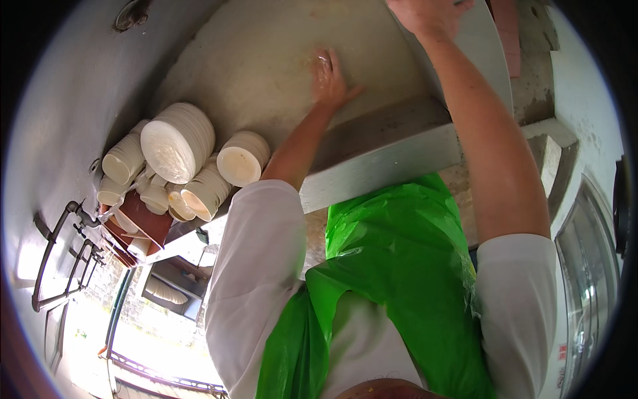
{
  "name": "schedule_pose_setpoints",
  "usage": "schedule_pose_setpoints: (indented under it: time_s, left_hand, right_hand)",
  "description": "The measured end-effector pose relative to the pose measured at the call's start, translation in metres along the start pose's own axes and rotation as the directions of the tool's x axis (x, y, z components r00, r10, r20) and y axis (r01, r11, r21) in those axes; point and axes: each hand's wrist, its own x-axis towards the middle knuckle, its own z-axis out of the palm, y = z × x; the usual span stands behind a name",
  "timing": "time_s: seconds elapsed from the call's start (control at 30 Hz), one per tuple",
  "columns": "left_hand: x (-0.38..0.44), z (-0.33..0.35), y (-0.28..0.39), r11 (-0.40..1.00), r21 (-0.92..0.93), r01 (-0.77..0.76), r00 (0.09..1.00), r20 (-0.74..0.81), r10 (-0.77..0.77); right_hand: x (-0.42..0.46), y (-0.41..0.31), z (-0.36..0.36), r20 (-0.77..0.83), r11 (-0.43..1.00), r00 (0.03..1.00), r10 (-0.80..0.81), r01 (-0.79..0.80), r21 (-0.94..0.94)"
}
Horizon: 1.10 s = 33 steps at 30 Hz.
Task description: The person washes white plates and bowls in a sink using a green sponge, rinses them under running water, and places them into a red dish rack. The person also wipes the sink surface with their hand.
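Note:
My left hand (329,82) is wet and reaches into the cloudy water of a metal sink (384,154). Its thumb stands apart from the fingers, the fingertips are blurred at the water, and I see nothing held in it. At the top edge of the view, my right hand (433,17) is partly cut off, over a pale, curved-edged surface (491,65) on the right. A small dark bit shows by its fingers; whether it grips anything is hidden. Left of my left forearm lie tilted stacks of white plates (172,149) and bowls (244,159).
Water runs from a wall tap (87,217) onto the stacked dishes. Beside them is a reddish-brown box-like thing (144,219). A green plastic apron (398,249) covers my front against the sink's edge. A pink object (507,40) lies at the upper right.

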Motion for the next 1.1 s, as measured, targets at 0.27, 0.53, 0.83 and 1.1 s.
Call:
schedule_pose_setpoints:
  time_s: [0.27,0.53,0.83,1.1]
  left_hand:
    - [0.039,0.008,0.026,0.974,-0.113,0.196,0.955,-0.202,-0.216]
    - [0.090,-0.002,0.015,0.942,-0.128,0.310,0.896,-0.294,-0.334]
    - [0.142,-0.041,0.005,0.950,-0.118,0.290,0.878,-0.362,-0.313]
    - [0.182,-0.097,0.037,0.835,-0.501,0.228,0.884,-0.252,-0.393]
  right_hand:
    - [0.000,0.004,0.003,-0.032,0.999,0.999,-0.018,0.019,0.039]
    - [0.008,0.007,0.010,-0.016,0.999,1.000,-0.017,0.017,0.030]
    - [0.007,0.006,0.008,-0.024,0.999,1.000,-0.020,0.021,0.042]
    - [0.013,0.014,0.020,-0.056,1.000,0.998,-0.025,0.026,0.017]
